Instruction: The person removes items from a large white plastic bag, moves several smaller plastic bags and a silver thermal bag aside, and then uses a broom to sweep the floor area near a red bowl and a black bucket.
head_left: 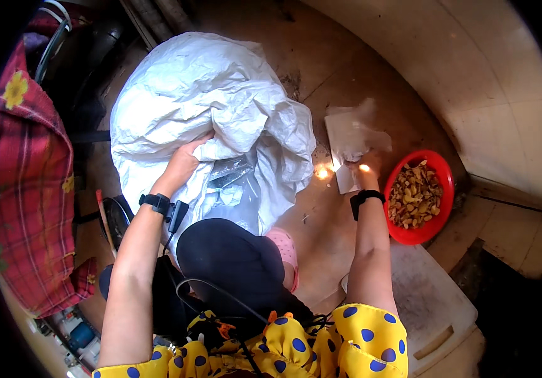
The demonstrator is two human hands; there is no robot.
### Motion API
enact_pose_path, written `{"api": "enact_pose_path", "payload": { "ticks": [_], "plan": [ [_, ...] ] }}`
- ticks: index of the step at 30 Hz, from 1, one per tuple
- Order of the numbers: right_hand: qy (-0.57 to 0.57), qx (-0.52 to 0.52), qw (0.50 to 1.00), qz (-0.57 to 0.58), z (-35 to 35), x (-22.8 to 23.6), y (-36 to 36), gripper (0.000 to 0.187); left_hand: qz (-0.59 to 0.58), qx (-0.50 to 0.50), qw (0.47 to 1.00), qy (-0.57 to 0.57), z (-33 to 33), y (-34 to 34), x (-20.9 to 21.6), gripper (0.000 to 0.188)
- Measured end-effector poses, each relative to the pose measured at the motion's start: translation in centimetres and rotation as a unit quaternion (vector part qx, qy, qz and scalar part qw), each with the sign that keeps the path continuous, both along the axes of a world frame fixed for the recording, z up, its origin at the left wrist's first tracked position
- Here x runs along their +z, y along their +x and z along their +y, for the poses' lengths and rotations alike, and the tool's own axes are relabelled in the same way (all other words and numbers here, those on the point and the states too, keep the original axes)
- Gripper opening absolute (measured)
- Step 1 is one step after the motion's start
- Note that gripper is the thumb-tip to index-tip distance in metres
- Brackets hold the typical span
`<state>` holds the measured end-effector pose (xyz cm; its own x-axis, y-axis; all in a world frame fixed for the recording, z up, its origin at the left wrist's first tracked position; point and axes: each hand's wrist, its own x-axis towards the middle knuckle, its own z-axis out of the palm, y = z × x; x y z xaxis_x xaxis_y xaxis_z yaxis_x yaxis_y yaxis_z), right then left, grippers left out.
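Observation:
A large white woven sack (201, 88) lies crumpled before me, its mouth turned toward my knees. My left hand (184, 165) is closed on the folded edge of that mouth, its fingertips tucked under the cloth. Inside the opening, clear plastic wrappers (230, 176) show. On the right, my right hand (366, 177) is low over the floor, fingers drawn together beside a white sheet (345, 179) and a crumpled translucent plastic bag (362, 133). Bright glare covers its fingertips, so what they hold is unclear.
A red basin (448, 192) of brown, chip-like pieces (416, 195) stands just right of my right hand. Below it lies a pale plastic board (431, 296) with a handle slot. A red plaid cloth (28, 189) hangs at left; a pale wall (497, 82) curves at right.

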<state>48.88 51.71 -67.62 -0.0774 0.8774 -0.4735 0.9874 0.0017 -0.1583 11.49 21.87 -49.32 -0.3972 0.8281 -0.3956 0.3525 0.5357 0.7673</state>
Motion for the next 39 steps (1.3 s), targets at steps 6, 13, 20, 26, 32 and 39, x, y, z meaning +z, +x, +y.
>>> {"api": "enact_pose_path", "payload": {
  "ticks": [6, 13, 20, 26, 32, 39],
  "plan": [
    [0.092, 0.062, 0.985, 0.134, -2.9, 0.5, 2.7, 0.049, 0.056, -0.036, 0.998, 0.01, 0.0, -0.1, 0.4, 0.046],
    [0.175, 0.13, 0.899, 0.38, -14.7, 13.8, 0.5, 0.025, -0.023, 0.005, 0.996, 0.087, 1.6, 0.2, 5.4, 0.036],
    [0.153, 0.486, 0.803, 0.307, -19.9, 14.3, -10.4, 0.018, -0.034, -0.003, 0.978, 0.205, 1.8, 3.2, 12.7, 0.036],
    [0.062, 0.292, 0.801, 0.52, -19.7, 10.2, -26.0, 0.036, 0.104, -0.09, 0.974, 0.18, -1.9, 5.7, 11.8, 0.047],
    [0.049, 0.448, 0.801, 0.394, -20.2, 15.1, -30.4, 0.037, 0.061, 0.023, 0.988, 0.142, -4.1, 5.5, 13.7, 0.05],
    [-0.132, 0.469, 0.77, 0.412, -22.5, 18.9, -26.1, 0.038, 0.214, -0.118, 0.97, 0.02, -6.4, 1.7, 7.5, 0.044]
  ]
}}
